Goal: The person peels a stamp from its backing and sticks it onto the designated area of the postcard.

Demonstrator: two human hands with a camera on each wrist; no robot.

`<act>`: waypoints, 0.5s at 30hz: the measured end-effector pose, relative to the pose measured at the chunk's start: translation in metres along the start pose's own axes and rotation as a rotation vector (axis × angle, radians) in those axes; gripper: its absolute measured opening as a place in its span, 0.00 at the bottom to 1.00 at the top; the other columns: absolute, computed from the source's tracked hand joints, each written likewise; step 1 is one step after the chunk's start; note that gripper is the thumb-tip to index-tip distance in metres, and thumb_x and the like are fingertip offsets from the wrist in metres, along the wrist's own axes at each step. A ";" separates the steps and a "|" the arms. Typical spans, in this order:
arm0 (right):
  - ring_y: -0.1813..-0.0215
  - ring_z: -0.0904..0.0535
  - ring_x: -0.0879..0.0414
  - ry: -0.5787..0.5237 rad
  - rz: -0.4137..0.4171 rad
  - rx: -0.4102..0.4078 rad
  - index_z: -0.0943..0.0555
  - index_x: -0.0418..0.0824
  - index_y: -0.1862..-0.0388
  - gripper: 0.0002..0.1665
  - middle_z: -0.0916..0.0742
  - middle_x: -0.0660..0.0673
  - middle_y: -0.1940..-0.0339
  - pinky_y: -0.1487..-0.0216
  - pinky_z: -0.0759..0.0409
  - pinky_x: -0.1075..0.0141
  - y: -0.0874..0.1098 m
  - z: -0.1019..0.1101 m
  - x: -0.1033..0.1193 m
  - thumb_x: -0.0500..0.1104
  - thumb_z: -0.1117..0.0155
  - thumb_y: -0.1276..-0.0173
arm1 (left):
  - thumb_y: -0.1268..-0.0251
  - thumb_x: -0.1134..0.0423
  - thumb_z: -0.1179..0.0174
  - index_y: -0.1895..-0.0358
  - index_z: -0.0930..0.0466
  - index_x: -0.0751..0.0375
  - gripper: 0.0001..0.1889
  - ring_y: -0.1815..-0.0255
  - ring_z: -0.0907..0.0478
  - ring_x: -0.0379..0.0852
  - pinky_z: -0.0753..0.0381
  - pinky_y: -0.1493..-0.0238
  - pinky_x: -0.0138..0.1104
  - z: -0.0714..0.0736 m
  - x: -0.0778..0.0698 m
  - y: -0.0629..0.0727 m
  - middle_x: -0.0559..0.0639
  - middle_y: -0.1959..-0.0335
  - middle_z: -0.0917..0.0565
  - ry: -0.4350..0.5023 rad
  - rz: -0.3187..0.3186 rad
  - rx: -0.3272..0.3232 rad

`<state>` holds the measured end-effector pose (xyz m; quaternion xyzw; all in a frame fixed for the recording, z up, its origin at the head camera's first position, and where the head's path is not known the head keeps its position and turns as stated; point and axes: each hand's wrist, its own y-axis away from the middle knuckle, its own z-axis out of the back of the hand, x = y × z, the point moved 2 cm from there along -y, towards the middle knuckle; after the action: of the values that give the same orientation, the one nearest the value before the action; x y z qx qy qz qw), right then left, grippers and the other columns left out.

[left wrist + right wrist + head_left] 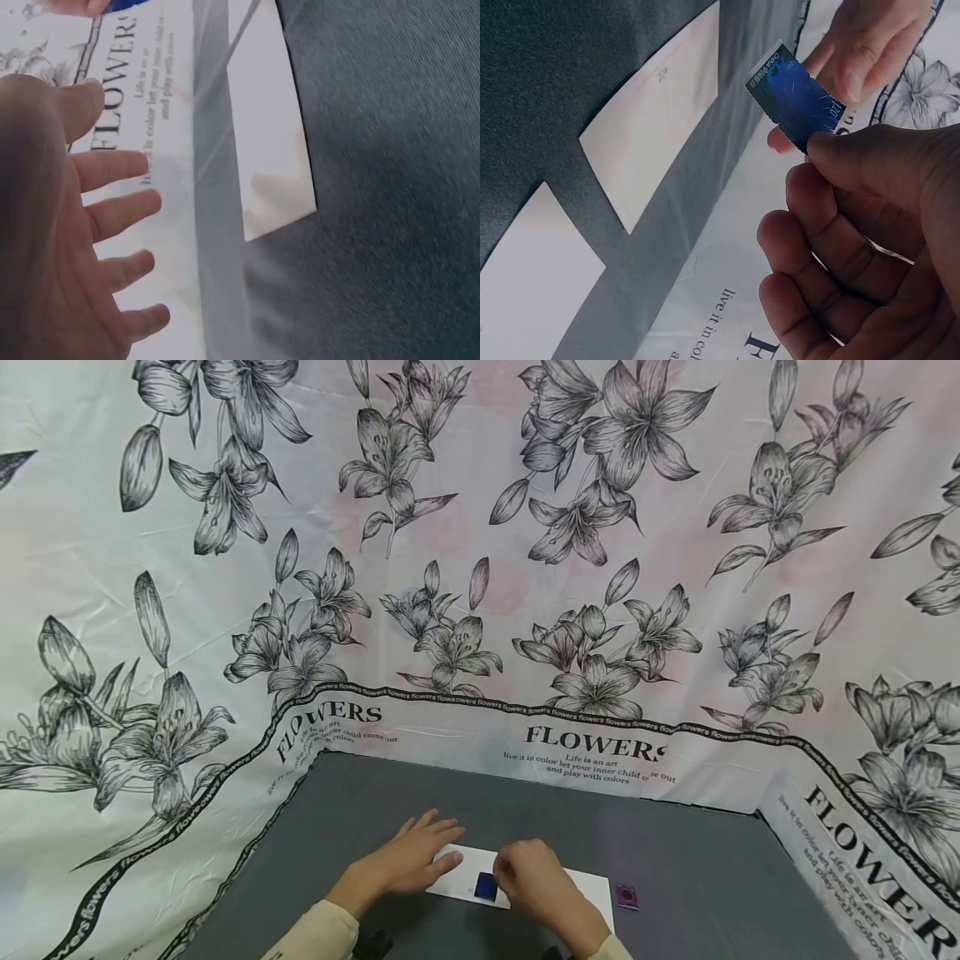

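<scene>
A blue postage stamp (799, 97) with perforated edges and a printed 1.20 is pinched at one corner by the thumb and fingers of my right hand (877, 217). Seen from the head, the stamp (485, 886) hangs just left of the right hand (536, 881), over white paper (455, 878). My left hand (416, 856) is beside it with fingers spread and relaxed. In the left wrist view the left palm (67, 247) holds nothing. Two pale pieces of paper show in the right wrist view: one with faint print (656, 112), another blank-looking one (536, 277).
A small purple stamp-like piece (627, 896) lies on the dark grey table (697, 868), right of the white paper. A white flower-printed cloth (465, 743) hangs behind the table and along its sides.
</scene>
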<state>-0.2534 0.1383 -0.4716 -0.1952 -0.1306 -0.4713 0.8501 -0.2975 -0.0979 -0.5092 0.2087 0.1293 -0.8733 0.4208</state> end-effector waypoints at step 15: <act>0.74 0.27 0.69 -0.007 0.012 -0.001 0.10 0.44 0.71 0.10 0.14 0.57 0.76 0.70 0.24 0.68 -0.003 0.007 0.001 0.33 0.27 0.32 | 0.11 0.54 0.47 0.35 0.11 0.54 0.18 0.40 0.12 0.41 0.14 0.38 0.44 0.004 -0.024 -0.008 0.46 0.41 0.08 -0.010 -0.220 -0.109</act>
<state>-0.2554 0.1390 -0.4646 -0.1980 -0.1321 -0.4657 0.8523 -0.2915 -0.0785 -0.4940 0.1658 0.1970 -0.9068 0.3337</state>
